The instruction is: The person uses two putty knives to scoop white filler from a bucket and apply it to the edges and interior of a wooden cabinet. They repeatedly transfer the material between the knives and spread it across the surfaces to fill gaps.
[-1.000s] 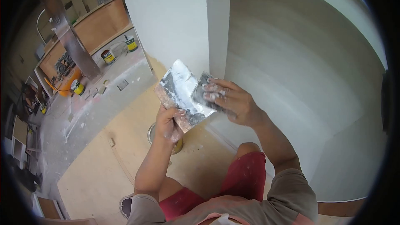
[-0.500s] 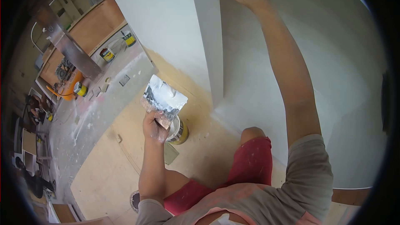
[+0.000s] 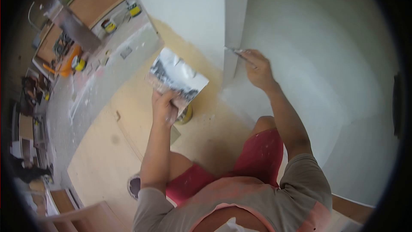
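Note:
My left hand is closed around the lower edge of a flat metal plate, with white putty smeared across its upper face. In my right hand is a putty knife, its blade at the narrow side face of a white panel. Whether the blade touches the surface is hard to tell. Below the plate, a yellow-and-black bucket is mostly hidden by it and my left hand.
A large pale grey-white panel stretches along the right. Several paint buckets stand on the grey floor at the left, near a metal post and an orange object. Another person is at the far left. A round hole lies beside my leg.
My right hand has come down from the top of the view with the putty knife. My left hand and the plate sit slightly higher and farther right. The view has shifted.

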`<action>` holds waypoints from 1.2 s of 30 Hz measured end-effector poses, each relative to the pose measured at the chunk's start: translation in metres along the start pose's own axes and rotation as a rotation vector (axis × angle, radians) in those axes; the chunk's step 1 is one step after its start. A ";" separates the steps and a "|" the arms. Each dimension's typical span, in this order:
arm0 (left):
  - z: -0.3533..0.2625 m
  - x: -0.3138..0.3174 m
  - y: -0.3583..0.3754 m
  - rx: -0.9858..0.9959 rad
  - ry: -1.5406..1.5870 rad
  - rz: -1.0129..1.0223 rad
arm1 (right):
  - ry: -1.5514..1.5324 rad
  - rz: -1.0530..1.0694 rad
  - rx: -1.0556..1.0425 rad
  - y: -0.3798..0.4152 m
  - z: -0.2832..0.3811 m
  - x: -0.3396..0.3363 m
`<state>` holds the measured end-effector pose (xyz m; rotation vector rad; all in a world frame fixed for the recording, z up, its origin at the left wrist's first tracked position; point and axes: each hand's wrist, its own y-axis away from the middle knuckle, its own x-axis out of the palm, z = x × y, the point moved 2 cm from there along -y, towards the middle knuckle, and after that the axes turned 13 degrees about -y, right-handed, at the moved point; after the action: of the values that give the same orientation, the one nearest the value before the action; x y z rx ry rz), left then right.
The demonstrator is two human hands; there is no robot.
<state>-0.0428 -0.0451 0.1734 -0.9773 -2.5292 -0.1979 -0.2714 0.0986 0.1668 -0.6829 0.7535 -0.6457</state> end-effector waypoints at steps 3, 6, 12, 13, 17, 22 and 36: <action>0.015 -0.004 -0.004 -0.007 -0.161 -0.029 | -0.068 -0.063 -0.031 -0.020 0.039 -0.016; 0.017 0.009 -0.004 0.040 -0.246 -0.009 | 0.109 0.243 -0.191 -0.037 0.065 -0.002; -0.003 0.004 -0.007 0.179 -0.344 -0.144 | 0.244 0.521 -0.339 -0.017 0.071 0.019; -0.014 0.000 -0.007 0.224 -0.234 -0.161 | 0.153 0.454 -0.247 -0.013 0.064 0.014; -0.029 -0.016 -0.010 0.246 -0.116 -0.221 | -0.074 -0.154 0.078 -0.042 0.065 -0.031; -0.016 -0.032 -0.012 0.145 -0.074 -0.210 | 0.147 -0.434 0.178 -0.140 0.101 -0.079; -0.013 -0.037 -0.007 0.093 -0.075 -0.242 | 0.247 -0.415 -0.355 -0.169 0.064 -0.065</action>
<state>-0.0181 -0.0764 0.1696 -0.6538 -2.6952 -0.1151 -0.3042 0.0634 0.3529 -1.1160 0.9781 -0.9998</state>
